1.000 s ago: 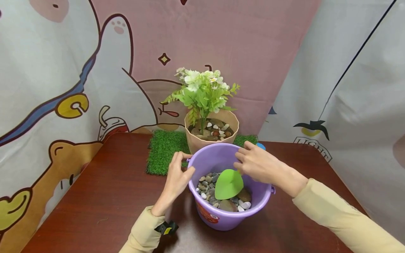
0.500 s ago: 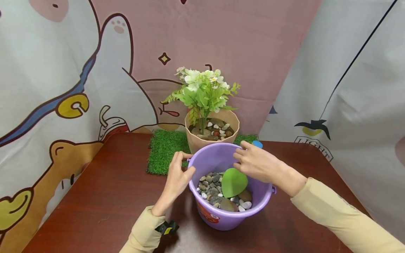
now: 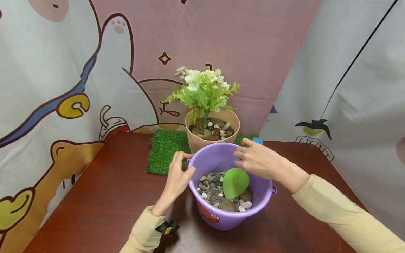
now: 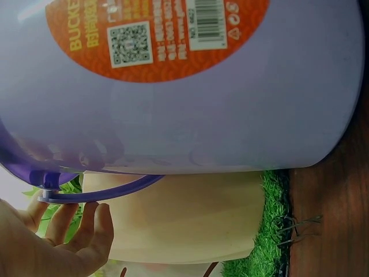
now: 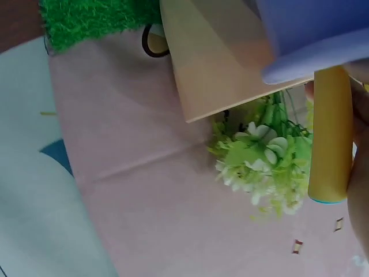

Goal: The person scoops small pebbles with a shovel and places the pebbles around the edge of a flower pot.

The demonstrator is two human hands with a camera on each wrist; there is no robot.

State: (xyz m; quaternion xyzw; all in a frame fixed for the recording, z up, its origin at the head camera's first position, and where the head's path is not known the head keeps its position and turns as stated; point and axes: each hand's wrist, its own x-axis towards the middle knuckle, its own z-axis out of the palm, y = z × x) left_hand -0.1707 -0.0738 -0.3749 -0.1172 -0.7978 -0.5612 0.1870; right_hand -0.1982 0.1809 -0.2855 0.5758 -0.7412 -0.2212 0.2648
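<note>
A purple bucket (image 3: 218, 219) stands on the table with grey, brown and white pebbles (image 3: 213, 191) in it. My left hand (image 3: 178, 175) grips its left rim by the handle joint, thumb toward the inside; in the left wrist view the fingers curl near the purple handle (image 4: 109, 193). Over the bucket's far right rim, my right hand (image 3: 261, 160) holds a toy shovel by its yellow handle (image 5: 331, 138), which has a blue end (image 3: 257, 141). The shovel's green leaf-shaped blade (image 3: 235, 183) is inside the bucket, over the pebbles. Whether it touches them I cannot tell.
Just behind the bucket, a beige pot (image 3: 202, 143) with stones and white-flowered greenery (image 3: 205, 88) stands on an artificial grass mat (image 3: 166, 151). The dark wooden table (image 3: 104, 196) ends at a printed cloth backdrop (image 3: 253, 52).
The green blade has shifted right across the pebbles, mostly in the first half second. My right hand has moved only slightly, and the left hand and bucket stay in place.
</note>
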